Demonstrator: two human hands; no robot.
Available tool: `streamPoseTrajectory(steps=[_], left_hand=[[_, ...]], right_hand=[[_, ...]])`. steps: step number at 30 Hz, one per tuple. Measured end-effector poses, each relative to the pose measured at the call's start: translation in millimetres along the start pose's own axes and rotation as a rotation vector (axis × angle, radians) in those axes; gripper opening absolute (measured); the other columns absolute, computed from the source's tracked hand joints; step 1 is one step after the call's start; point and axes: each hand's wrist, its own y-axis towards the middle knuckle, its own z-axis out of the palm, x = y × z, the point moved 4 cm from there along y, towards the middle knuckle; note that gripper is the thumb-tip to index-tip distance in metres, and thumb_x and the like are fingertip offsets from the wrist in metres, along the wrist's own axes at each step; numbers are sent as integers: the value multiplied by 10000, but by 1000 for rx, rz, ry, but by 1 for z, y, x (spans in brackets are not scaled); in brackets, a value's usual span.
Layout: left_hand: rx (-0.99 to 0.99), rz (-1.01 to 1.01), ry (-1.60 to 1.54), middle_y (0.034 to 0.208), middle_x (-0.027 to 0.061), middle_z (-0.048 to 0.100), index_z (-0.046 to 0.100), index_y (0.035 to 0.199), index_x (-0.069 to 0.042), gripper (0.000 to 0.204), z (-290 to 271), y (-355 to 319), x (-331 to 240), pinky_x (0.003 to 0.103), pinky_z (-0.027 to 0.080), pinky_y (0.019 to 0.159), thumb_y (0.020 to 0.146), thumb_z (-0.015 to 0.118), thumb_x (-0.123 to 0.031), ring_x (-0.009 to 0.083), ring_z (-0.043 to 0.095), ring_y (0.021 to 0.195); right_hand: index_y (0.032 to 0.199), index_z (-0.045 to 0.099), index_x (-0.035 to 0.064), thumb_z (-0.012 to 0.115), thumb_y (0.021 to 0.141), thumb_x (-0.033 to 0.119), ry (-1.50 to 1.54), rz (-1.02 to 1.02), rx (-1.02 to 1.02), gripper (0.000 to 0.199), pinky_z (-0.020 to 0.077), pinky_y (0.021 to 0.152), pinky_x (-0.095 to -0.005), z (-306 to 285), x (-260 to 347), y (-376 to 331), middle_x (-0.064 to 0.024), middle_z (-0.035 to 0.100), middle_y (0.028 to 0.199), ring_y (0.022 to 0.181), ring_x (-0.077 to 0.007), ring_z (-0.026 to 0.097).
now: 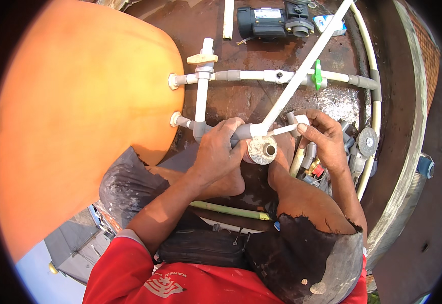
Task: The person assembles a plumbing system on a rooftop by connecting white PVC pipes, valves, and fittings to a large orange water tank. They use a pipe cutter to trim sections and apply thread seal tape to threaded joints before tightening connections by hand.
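My left hand (221, 147) is closed around a grey pipe fitting (242, 132) on the lower pipe run, which comes from the orange tank (89, 101). A white pipe end (259, 130) projects from that fitting. Between the thumb and fingers of my right hand (325, 137) is a slim white stick (285, 129), its tip close to the white pipe end. Beside those fingers shows a grey and white pipe piece (291, 118); whether they touch it is unclear. Just below the joint stands a round can (261, 150) with a hole in its pale, stained top.
A long white pipe (307, 66) slants away to the upper right. Behind lie the upper pipe run with a green-handled valve (318, 74), a yellowish-handled valve (202, 59) and a dark pump (269, 23). Loose fittings (312, 162) and a grinder-like tool (365, 144) sit right.
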Motion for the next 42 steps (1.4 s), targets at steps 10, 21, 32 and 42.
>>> streamPoseTrajectory(steps=[10,21,32,42], left_hand=[[178,-587,-839,908,44,745,733,1239,61,334,28,-11,28,281,538,657,1016,822,-171,91,673,785],[296,-758,-1025,1153,84,777,686,1304,22,275,23,-12,30,286,619,873,1096,734,-153,137,749,997],[166,-776,-1183,1234,209,762,576,1358,63,362,12,-3,34,372,689,908,1108,717,-158,259,795,1085],[299,-748,-1470,1419,281,695,530,1441,3,412,26,-1,18,424,694,933,1122,702,-192,388,756,1252]], right_hand=[[1358,720,-45,828,1029,110,30,-59,-57,379,610,698,-279,3,-18,-4,-55,771,1046,896,-103,709],[1329,752,-10,859,980,65,-243,-207,-148,372,590,777,-279,-16,-7,-31,-56,765,1131,910,-100,695],[1315,764,24,904,887,96,-747,-289,68,456,611,811,-405,17,-16,-38,-149,725,1101,918,-288,745],[1343,710,45,903,890,339,-1141,-542,402,574,463,1260,-556,44,-93,-3,-251,663,1429,1434,-479,608]])
